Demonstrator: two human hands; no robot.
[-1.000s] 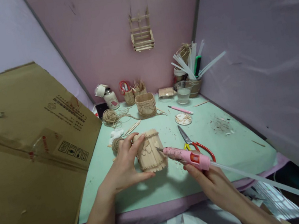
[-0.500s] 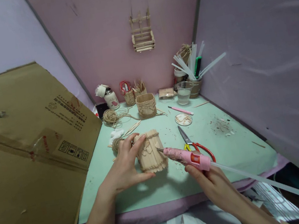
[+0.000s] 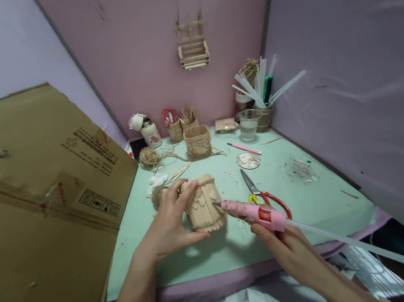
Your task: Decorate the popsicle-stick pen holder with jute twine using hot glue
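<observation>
My left hand [image 3: 170, 224] grips a round holder made of wooden craft sticks [image 3: 207, 215], fingers over its top and thumb under its lower edge. Twine bands run along its two ends, and small pale petal-like pieces sit on its side. In my right hand [image 3: 280, 241] is a pink hot glue gun [image 3: 254, 212], a long clear glue stick trailing from its back. The gun's metal nozzle points left and meets the holder's side, or nearly so; I cannot tell if it touches. Red-and-yellow-handled scissors [image 3: 253, 186] lie just behind the gun.
A dish of pale pieces [image 3: 248, 160], a pink pen-like tool [image 3: 244, 148] and a twine-wrapped basket [image 3: 198, 142] stand farther back. Twine balls [image 3: 149, 157] lie left. A cup [image 3: 249, 126] and a pot of glue sticks [image 3: 264, 116] are back right. A large cardboard sheet [image 3: 43, 226] leans at left.
The holder and glue gun have barely shifted. Both hands keep the same grip, and the nozzle stays by the holder's side.
</observation>
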